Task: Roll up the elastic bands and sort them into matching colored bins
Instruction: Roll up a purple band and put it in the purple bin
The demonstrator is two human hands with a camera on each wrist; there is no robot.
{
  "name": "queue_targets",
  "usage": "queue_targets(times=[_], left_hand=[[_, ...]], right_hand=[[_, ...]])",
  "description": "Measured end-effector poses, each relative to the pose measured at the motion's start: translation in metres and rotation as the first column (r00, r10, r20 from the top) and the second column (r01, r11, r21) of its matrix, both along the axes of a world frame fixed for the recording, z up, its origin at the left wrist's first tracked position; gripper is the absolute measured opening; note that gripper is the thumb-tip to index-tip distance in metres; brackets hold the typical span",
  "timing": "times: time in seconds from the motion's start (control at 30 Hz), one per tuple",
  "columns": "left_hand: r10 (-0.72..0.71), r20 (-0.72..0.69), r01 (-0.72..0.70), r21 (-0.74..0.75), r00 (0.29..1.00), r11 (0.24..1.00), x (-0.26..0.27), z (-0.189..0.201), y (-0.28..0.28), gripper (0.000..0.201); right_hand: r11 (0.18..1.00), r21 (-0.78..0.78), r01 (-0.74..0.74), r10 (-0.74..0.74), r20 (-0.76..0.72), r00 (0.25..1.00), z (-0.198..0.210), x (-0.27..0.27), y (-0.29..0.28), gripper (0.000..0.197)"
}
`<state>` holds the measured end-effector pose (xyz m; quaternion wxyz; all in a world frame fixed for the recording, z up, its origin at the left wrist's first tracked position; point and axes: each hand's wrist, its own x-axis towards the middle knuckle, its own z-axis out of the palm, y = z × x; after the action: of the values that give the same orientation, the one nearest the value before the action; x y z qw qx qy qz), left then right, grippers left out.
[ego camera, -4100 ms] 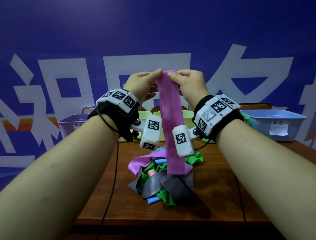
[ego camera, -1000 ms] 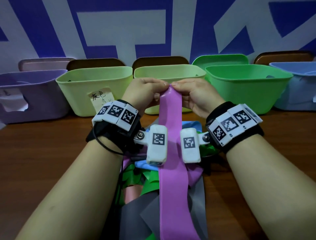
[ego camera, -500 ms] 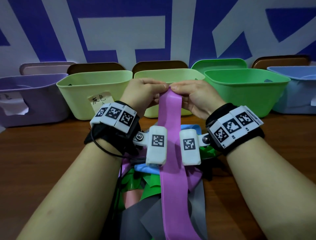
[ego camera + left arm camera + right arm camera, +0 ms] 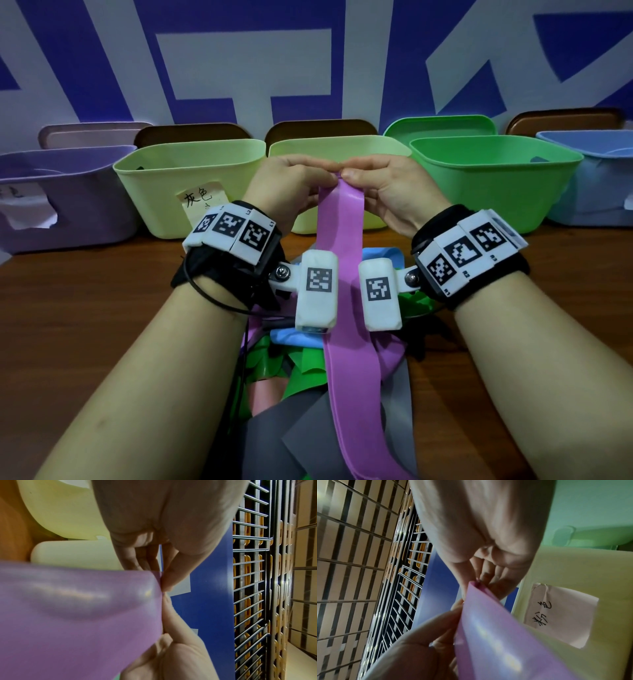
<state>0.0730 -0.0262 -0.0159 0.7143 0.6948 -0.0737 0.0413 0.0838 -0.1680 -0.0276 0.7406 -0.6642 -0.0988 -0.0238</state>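
A long purple elastic band (image 4: 342, 240) runs from my hands down over a pile of grey, green and blue bands (image 4: 301, 370) on the wooden table. My left hand (image 4: 330, 176) and right hand (image 4: 346, 175) meet at its top end, each pinching the edge between thumb and fingers. The left wrist view has my left hand (image 4: 163, 584) nipping the corner of the purple band (image 4: 77, 615). In the right wrist view my right hand (image 4: 475, 586) pinches the folded tip of the band (image 4: 496, 635). A purple bin (image 4: 68, 198) stands at the far left.
Along the back stand a yellow-green bin (image 4: 164, 178) with a paper label, a second yellow-green bin (image 4: 342, 145) right behind my hands, a green bin (image 4: 496, 178) and a blue bin (image 4: 603, 178). Bare table (image 4: 68, 325) lies to either side of the pile.
Four seconds ago the band hung from my hands held high before the wall; now they hold its end low before the bins. Over the last second the pinch has barely shifted.
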Motion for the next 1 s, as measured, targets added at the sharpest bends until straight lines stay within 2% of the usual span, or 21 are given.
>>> queue_targets(times=[0.23, 0.47, 0.63, 0.73, 0.8, 0.9, 1.0], left_hand=[[-0.043, -0.019, 0.044, 0.048, 0.999, 0.998, -0.0029, 0.0016, -0.0008, 0.002], [-0.063, -0.057, 0.062, -0.015, 0.996, 0.998, -0.0015, 0.0009, 0.0029, 0.006], [-0.070, -0.054, 0.068, -0.043, 0.996, 0.997, -0.0035, 0.0018, 0.0015, 0.013], [-0.064, -0.045, 0.061, -0.056, 0.997, 0.997, -0.0030, 0.0009, 0.0008, 0.014], [-0.061, -0.037, 0.059, -0.063, 0.997, 0.996, -0.0024, 0.0002, 0.0006, 0.013], [-0.065, -0.040, 0.063, -0.048, 0.997, 0.997, -0.0012, 0.0000, 0.0018, 0.013], [-0.101, -0.061, 0.098, -0.046, 0.993, 0.994, -0.0028, 0.0013, 0.0022, 0.013]], right_hand=[[1.000, 0.009, 0.019, -0.020, 0.078, 0.997, 0.0052, -0.0029, 0.0008, 0.015], [1.000, -0.009, -0.004, 0.005, 0.056, 0.998, 0.0071, -0.0025, -0.0017, 0.016], [0.997, 0.068, -0.037, 0.038, 0.000, 0.999, 0.0083, -0.0021, -0.0045, 0.021], [0.988, 0.111, -0.105, 0.107, -0.013, 0.994, 0.0080, -0.0028, -0.0069, 0.017], [0.986, 0.090, -0.139, 0.141, -0.014, 0.990, 0.0060, -0.0045, -0.0064, 0.011], [0.990, -0.036, -0.136, 0.135, -0.024, 0.991, 0.0026, -0.0052, -0.0049, 0.008], [0.991, -0.029, -0.130, 0.129, -0.030, 0.991, 0.0045, -0.0052, -0.0080, 0.011]])
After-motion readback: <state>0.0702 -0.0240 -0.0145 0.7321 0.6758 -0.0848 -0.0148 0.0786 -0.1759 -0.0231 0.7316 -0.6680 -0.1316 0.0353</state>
